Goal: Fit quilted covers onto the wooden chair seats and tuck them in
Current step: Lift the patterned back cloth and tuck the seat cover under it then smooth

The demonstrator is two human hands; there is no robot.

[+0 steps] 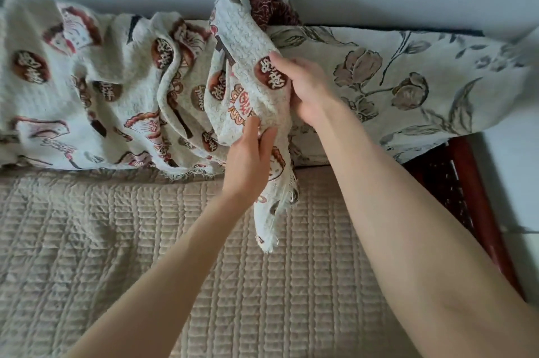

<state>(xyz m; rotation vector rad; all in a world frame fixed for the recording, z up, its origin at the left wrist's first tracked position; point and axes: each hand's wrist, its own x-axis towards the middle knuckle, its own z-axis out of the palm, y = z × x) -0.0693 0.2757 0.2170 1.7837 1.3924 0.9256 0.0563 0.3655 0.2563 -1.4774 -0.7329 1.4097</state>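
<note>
Both hands on the patterned cover (87,80), at its right-hand end, near the middle of the seat's back edge

Left hand (250,153): thumb and fingers pinched on a fold of the cloth, low down, the nearer of the two to the seat's front edge

Right hand (303,89): fingers curled into the same bunch from the right, higher up and closer to the back edge

The cover's long axis runs left to right along the back edge. Its bulk lies rumpled to the left of both hands. The gripped end stands up in a peak between them, and a fringed corner (269,236) hangs toward the front over the beige quilted cover (131,255), which lies flat across the seat

Floral cover (408,75) lies along the back edge to the right, just behind the right hand. The dark red wooden frame (478,197) shows at the seat's right edge

Judgement: all the slack lies left of the grip, so spreading likely means drawing the held end rightward or forward. The left hand is the nearer to the bulk
</note>
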